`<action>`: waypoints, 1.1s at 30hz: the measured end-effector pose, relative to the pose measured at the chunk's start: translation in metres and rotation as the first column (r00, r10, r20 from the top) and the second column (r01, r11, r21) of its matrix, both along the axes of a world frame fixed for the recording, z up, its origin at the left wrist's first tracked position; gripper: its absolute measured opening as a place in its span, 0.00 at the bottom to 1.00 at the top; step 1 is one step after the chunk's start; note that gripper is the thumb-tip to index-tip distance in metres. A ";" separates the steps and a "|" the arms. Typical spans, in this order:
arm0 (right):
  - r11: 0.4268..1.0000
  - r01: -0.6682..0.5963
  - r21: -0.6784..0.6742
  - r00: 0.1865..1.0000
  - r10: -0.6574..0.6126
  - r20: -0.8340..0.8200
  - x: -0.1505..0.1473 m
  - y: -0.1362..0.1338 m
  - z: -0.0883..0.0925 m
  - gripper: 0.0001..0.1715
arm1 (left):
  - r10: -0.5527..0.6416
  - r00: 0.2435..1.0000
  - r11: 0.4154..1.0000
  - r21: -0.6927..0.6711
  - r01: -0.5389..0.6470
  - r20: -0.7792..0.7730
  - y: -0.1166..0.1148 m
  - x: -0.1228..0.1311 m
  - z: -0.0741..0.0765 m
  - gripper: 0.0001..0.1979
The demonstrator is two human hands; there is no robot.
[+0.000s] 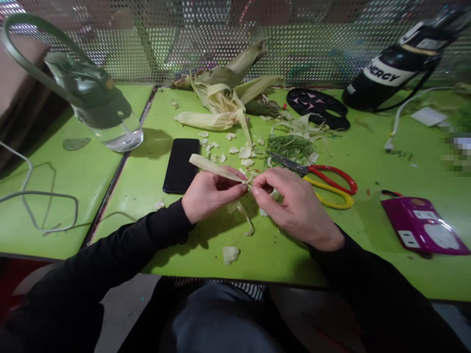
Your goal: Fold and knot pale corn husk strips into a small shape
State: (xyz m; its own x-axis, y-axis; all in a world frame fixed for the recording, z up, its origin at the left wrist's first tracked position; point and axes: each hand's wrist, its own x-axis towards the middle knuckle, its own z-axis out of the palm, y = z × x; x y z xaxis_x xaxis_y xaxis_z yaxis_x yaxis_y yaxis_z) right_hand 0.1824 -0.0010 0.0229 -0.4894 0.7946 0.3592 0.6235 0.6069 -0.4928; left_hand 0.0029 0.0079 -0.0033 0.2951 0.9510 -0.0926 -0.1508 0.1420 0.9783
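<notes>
Work surface: my green table (287,260) and its load.
On it I have a black phone (179,165), pale husk scraps (231,255), a husk bundle (221,99), green shreds (290,147) and scissors (303,169) around the centre; a clear-based bottle (105,110) beside the left seam (111,189); a black bottle (392,73) and purple socket block (419,223) at right.

phone (180,165): on table (360,147), left of scissors (302,169)
husks (221,95): behind phone, before mesh panel (294,29)
water bottle (103,105): left of husks
socket block (419,223): right of scissors
</notes>
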 end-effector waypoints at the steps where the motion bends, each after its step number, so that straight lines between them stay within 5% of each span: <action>1: 1.000 -0.006 -0.004 1.000 0.006 -0.005 0.000 0.000 0.000 0.09 | -0.009 1.000 1.000 0.002 0.009 0.008 0.000 0.000 0.000 0.08; 13: 0.997 0.000 -0.079 0.999 -0.005 -0.052 0.000 0.001 -0.002 0.09 | -0.033 0.997 0.999 0.000 0.033 0.067 0.003 -0.003 -0.001 0.10; 17: 0.990 0.140 0.034 0.986 -0.136 -0.092 0.001 0.003 -0.003 0.09 | -0.084 0.996 0.992 -0.087 0.086 0.029 0.002 -0.001 -0.001 0.06; 20: 0.992 0.071 0.104 0.995 -0.064 -0.070 -0.001 0.005 -0.010 0.12 | -0.161 0.987 0.977 -0.143 0.159 -0.002 -0.001 0.002 -0.002 0.04; 24: 0.999 0.032 -0.009 0.973 -0.033 -0.231 -0.003 0.005 -0.017 0.04 | -0.213 0.977 0.965 -0.152 0.214 0.021 -0.008 0.005 0.000 0.03; 28: 0.987 0.052 -0.155 0.932 -0.104 -0.347 -0.003 0.006 -0.014 0.07 | -0.199 0.972 0.952 -0.212 0.221 0.122 -0.011 0.005 0.003 0.06; 33: 0.987 0.091 -0.133 0.930 -0.132 -0.344 -0.006 0.004 -0.013 0.08 | -0.202 0.963 0.922 -0.297 0.248 0.176 -0.013 0.007 -0.001 0.08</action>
